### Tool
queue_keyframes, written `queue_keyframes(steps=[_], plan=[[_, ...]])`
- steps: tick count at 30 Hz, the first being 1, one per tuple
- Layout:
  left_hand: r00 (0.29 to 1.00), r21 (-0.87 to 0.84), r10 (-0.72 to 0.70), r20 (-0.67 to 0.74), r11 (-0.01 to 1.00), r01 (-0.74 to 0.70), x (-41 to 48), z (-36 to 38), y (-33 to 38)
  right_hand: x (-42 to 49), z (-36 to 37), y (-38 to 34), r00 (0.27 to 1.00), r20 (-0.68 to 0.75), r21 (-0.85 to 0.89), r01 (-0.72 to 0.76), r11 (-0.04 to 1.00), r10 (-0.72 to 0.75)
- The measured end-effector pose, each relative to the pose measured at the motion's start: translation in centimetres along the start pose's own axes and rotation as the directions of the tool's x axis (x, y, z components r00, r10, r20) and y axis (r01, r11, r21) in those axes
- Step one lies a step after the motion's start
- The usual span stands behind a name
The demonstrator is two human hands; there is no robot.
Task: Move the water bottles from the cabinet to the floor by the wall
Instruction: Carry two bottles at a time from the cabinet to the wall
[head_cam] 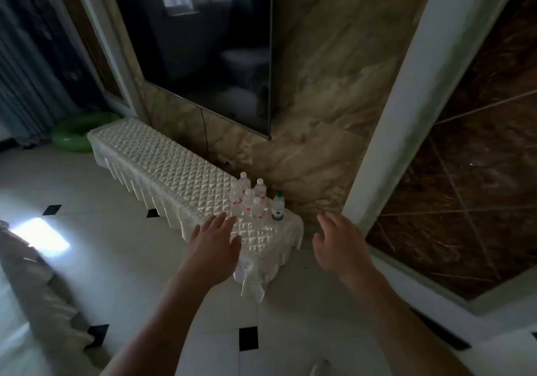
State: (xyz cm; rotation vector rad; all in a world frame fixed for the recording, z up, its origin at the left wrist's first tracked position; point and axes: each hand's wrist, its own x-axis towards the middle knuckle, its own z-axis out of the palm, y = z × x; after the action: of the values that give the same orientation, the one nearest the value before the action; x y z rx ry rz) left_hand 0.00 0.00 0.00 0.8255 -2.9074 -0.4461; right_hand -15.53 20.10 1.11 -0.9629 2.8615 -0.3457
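Head view: left grip (213,239) and right grip (337,242), both released with fingers spread, hover near clear plastic water bottles (248,201) standing clustered on the white quilted-cloth-covered cabinet (162,157).

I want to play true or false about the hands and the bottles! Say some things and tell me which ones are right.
1. Both hands are empty. True: the left hand and right hand reach forward with fingers spread and hold nothing.
2. The bottles are down on the floor. False: the water bottles stand upright on the near end of the cloth-covered cabinet.
3. One bottle has a green cap. True: the green-capped bottle stands on the right of the group.
4. The green ring lies on top of the cabinet. False: the green ring is on the floor beyond the cabinet's far end.
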Motion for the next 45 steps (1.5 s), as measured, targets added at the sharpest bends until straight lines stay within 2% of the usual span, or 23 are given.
queue_keyframes(steps=[3,22,33,45], plan=[[0.999,0.011,-0.007,-0.039,1.000,0.008,1.9,0.4,0.7,2.1,-0.1,1.4,1.000,-0.013,0.007,0.016,1.000,-0.016],[0.991,0.051,-0.121,-0.053,0.991,0.123,13.4,3.2,10.2,14.8,-2.7,11.5,0.989,0.076,0.039,0.121,0.992,-0.124],[0.983,0.057,-0.174,-0.050,0.983,0.176,17.4,4.4,9.4,20.3,-2.1,12.1,0.980,0.117,0.055,0.158,0.986,-0.164],[0.980,-0.010,-0.195,-0.045,0.981,0.195,25.8,4.4,5.5,28.6,-2.0,9.2,0.977,0.105,0.057,0.178,0.982,-0.183]])
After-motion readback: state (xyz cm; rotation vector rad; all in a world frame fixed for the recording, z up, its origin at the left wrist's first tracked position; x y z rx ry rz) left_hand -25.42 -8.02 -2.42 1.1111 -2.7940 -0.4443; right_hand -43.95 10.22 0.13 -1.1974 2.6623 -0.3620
